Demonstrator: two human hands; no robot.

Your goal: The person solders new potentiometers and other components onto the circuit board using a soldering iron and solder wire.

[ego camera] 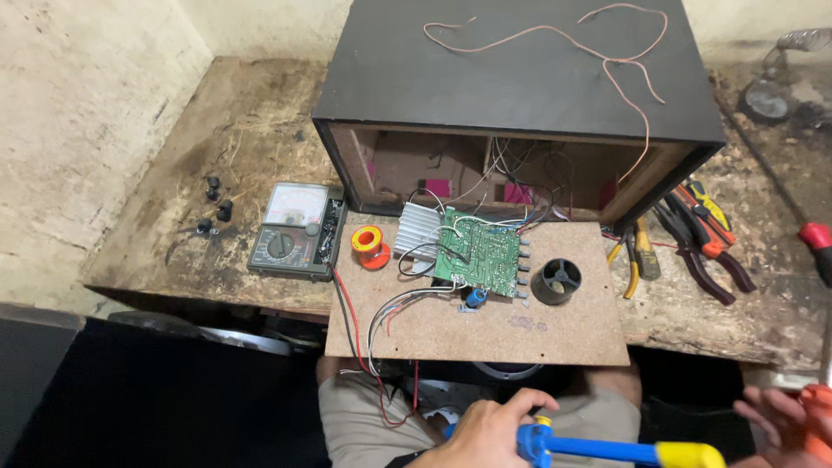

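Note:
My left hand [482,431] is low in the view, over my lap, and grips the blue barrel of a blue and yellow pump-like tool [607,451] that lies across towards the right. My right hand [774,420] is at the bottom right corner, closed around an orange handle [815,414] that is cut off by the frame edge. Ahead of both hands a green circuit board [475,252] with a finned metal heat sink [421,228] and loose wires rests on a brown fibreboard panel [537,334].
A black speaker box [520,87], open at the front, stands behind the panel with a pink wire [555,36] on top. An analogue multimeter [295,230] and a solder spool [370,247] lie left. Pliers [706,243] and cutters [640,253] lie right on the worn bench [173,217].

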